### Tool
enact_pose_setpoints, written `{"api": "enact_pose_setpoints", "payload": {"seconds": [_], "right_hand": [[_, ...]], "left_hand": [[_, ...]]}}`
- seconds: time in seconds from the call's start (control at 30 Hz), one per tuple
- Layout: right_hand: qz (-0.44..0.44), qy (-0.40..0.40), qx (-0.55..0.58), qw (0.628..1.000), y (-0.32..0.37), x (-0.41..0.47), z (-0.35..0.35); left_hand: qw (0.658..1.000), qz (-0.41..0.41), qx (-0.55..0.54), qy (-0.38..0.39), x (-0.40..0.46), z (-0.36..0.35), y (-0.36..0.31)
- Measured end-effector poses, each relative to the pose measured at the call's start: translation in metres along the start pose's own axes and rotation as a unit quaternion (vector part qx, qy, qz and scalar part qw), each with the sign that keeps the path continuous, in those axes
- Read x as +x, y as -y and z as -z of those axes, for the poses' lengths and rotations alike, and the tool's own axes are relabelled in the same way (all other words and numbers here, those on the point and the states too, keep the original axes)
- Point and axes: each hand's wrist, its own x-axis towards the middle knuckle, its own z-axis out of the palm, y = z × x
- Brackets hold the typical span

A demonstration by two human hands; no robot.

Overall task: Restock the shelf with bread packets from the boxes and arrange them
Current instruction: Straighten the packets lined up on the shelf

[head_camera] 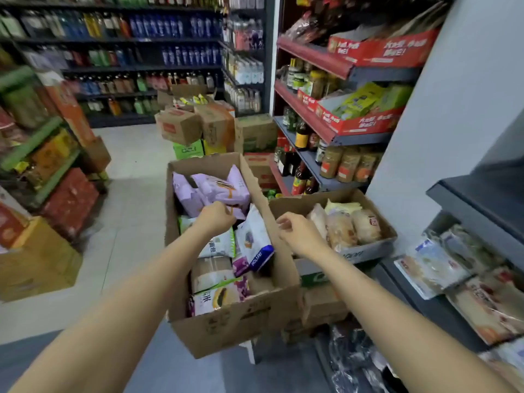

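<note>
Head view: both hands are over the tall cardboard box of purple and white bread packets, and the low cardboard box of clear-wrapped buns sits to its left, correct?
Not quite. In the head view the low cardboard box of clear-wrapped buns sits to the right of the tall cardboard box.
</note>
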Motion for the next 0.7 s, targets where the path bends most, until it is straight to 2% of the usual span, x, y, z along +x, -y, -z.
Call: {"api": "enact_pose_setpoints", "payload": {"seconds": [0.2,0.4,0.6,0.7], "right_hand": [[-0.021,0.09,-0.056,0.994,0.01,0.073,-0.06],[-0.066,0.13,-0.094,0.985,0.002,0.126,-0.099],[-0.03,0.1,-0.288,0.952,-0.008,0.165,-0.142],[0.013,0.093,-0.341,0.935,-0.011,0.171,-0.148]], "left_hand": [[0.997,0.057,0.03,0.034,0.052,-0.013,0.07],[0.991,0.092,0.063,0.08,0.107,-0.05,0.1],[0.986,0.094,0.127,0.059,0.151,-0.082,0.124],[0.977,0.087,0.192,0.034,0.159,-0.086,0.128]]}}
